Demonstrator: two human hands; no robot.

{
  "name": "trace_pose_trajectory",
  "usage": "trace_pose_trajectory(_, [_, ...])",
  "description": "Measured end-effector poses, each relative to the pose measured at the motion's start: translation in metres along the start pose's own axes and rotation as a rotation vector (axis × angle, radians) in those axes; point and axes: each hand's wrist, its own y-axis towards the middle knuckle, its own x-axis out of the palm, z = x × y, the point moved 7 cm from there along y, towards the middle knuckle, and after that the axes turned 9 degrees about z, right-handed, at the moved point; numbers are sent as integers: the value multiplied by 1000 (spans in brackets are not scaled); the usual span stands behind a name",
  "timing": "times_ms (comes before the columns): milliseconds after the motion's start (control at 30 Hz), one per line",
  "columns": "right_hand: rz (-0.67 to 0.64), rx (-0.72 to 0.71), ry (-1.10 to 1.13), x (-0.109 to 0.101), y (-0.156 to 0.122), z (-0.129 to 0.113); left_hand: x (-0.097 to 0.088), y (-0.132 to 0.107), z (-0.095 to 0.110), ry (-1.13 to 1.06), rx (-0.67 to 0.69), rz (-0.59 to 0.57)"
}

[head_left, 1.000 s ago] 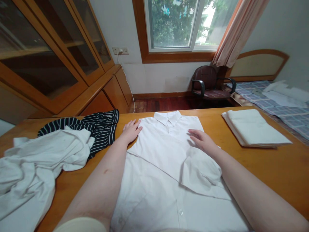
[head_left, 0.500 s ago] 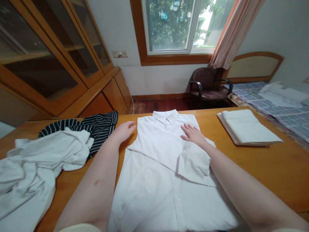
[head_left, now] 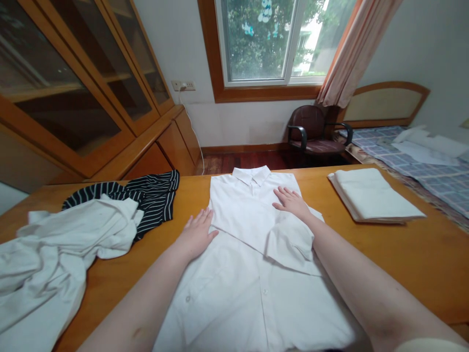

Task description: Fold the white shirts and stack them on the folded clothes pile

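Observation:
A white button-up shirt (head_left: 238, 264) lies spread on the wooden table, its collar at the far edge and its hem toward me. One sleeve crosses the chest, with the cuff (head_left: 289, 242) near my right forearm. My left hand (head_left: 198, 232) rests with fingers stretched out on the shirt's left edge, below the shoulder. Flat on the right side of the chest lies my right hand (head_left: 291, 200), fingers extended. Neither hand grips anything.
A crumpled white garment (head_left: 73, 249) and a black striped cloth (head_left: 156, 198) lie at the table's left. Folded white cloth (head_left: 377, 195) sits on the right of the wooden table (head_left: 395, 264). Beyond are a chair (head_left: 311, 129), a bed (head_left: 421, 156) and a glass-door cabinet (head_left: 110, 142).
My left hand has come down and toward me from beside the shirt's shoulder, and now lies on its left edge. My right hand stays nearly in place on the chest.

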Motion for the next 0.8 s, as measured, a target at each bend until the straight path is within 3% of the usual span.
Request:
trace_pose_trajectory(133, [15, -17, 38, -1, 0, 1, -14, 3, -13, -26, -16, 151])
trace_pose_trajectory(400, [39, -39, 58, 1, 1, 5, -32, 8, -51, -156, -124, 263])
trace_pose_trajectory(600, [27, -38, 56, 1, 1, 5, -39, 5, -60, -150, -235, 294])
trace_pose_trajectory(800, [43, -36, 66, 1, 0, 5, -33, 3, -68, -136, -293, 211])
